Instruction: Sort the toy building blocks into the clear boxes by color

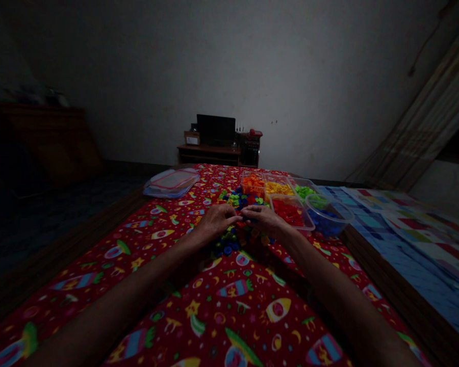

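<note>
My left hand (217,221) and my right hand (265,219) meet over a loose pile of small plastic pieces (229,248) in blue, green, red and orange. The fingers of each hand are pinched together, with the tips almost touching. Whatever lies between the fingertips is too small and dark to make out. Just right of the pile stand clear plastic containers sorted by colour: orange pieces (253,185), yellow pieces (278,189), green pieces (305,192) and red pieces (287,212). Blue pieces (324,224) fill a round clear tub (344,220) at the right end.
Stacked clear lids (172,182) lie at the far left of the red patterned tablecloth (229,316). Beyond the table, a monitor (216,128) and a cardboard box (192,138) stand on a low desk. A checked bed cover (416,239) is at the right.
</note>
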The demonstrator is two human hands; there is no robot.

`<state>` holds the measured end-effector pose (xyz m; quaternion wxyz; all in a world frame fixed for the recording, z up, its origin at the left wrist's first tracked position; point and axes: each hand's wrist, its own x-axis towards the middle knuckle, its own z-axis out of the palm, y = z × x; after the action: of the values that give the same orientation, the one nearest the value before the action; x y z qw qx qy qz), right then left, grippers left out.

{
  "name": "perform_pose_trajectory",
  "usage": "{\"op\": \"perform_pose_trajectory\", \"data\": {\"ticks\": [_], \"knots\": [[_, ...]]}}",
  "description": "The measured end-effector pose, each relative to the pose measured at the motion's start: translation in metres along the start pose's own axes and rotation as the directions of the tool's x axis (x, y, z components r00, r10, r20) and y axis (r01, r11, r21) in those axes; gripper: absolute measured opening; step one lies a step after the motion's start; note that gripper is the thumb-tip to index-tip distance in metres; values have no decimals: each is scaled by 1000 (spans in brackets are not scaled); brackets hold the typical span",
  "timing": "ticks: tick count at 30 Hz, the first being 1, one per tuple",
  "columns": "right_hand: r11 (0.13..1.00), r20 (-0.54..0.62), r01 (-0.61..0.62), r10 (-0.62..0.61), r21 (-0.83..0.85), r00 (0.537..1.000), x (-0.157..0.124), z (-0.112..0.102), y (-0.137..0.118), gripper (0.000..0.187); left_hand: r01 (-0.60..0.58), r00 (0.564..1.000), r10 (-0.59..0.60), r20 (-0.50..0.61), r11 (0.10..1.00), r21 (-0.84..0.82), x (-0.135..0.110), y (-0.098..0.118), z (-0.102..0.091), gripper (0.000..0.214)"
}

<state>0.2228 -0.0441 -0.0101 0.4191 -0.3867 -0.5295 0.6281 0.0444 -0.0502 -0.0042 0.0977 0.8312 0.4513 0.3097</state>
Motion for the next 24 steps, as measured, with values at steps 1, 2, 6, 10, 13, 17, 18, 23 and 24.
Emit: {"op": "perform_pose_trajectory", "data": {"ticks": [1, 2, 6, 10, 13, 17, 18, 23, 24], "knots": [[998, -26, 49, -50, -51, 998, 0, -7, -5, 26, -6, 1000, 6, -15, 1000, -4, 1, -2, 0, 28], [987, -62, 107, -115, -119, 991, -1, -16, -11, 26, -7, 1000, 7, -29, 1000, -6, 1, -5, 0, 29], [840, -246, 244, -399, -485, 883, -8, -66, -43, 22, 4, 998, -3, -58, 1000, 15, 5, -17, 0, 30], [595, -379, 76, -601, -800, 703, -24, -122, -66, 22, -5, 999, 8, -48, 998, 65, 8, -24, 0, 31], [417, -430, -169, -680, -893, 594, -35, -156, -66, 23, -47, 999, 49, -24, 996, 79, 8, -25, 0, 27], [310, -432, -304, -716, -901, 549, -38, -175, -55, 31, -218, 974, 215, 77, 976, 30, 2, -19, 4, 23], [291, -419, -309, -728, -905, 543, -38, -173, -55, 32, -263, 960, 259, 111, 965, 21, 0, -17, 6, 23], [232, -253, -118, -727, -965, 638, -30, -133, -65, 26, -356, 915, 340, 218, 933, 41, -6, -11, 12, 20], [228, -207, -59, -702, -972, 681, -28, -120, -65, 24, -354, 915, 335, 226, 934, 48, -5, -12, 11, 20]]}}
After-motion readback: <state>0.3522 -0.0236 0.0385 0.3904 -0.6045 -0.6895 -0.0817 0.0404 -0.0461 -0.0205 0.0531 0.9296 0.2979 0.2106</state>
